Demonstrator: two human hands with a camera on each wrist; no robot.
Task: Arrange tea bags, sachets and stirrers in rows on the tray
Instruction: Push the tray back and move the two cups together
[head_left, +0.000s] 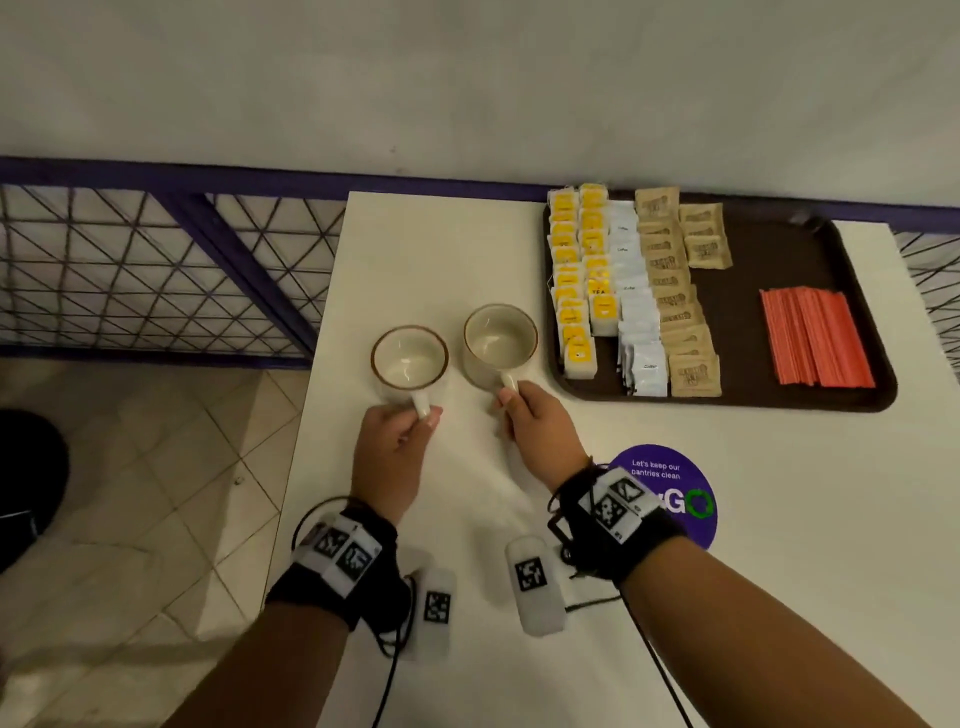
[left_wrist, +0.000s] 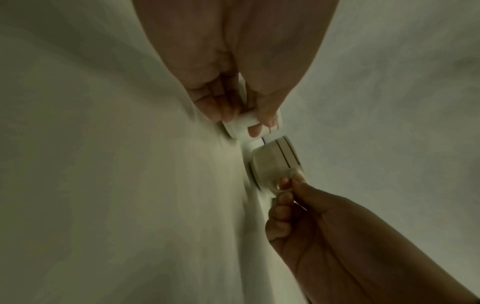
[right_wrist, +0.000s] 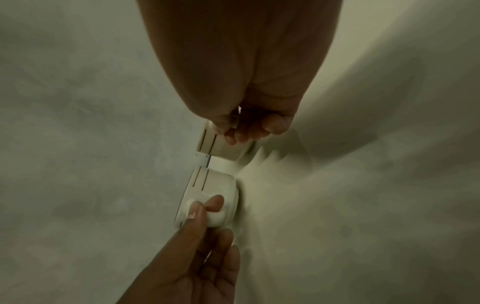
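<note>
A brown tray (head_left: 748, 322) at the table's back right holds rows of yellow tea bags (head_left: 571, 291), white sachets (head_left: 636, 312) and brown sachets (head_left: 675, 306), plus a bundle of red stirrers (head_left: 813, 338). Two cream cups stand on the table left of the tray. My left hand (head_left: 423, 415) pinches the handle of the left cup (head_left: 409, 364). My right hand (head_left: 511, 402) pinches the handle of the right cup (head_left: 500, 338). The left wrist view shows my left hand (left_wrist: 246, 115) on its cup (left_wrist: 241, 125). The right wrist view shows my right hand (right_wrist: 241, 127) on its cup (right_wrist: 223, 148).
A round purple sticker (head_left: 670, 488) lies on the white table (head_left: 441, 249) under my right wrist. The table's left edge drops to a tiled floor (head_left: 156, 467). A purple wire-mesh fence (head_left: 156, 270) and a wall stand behind.
</note>
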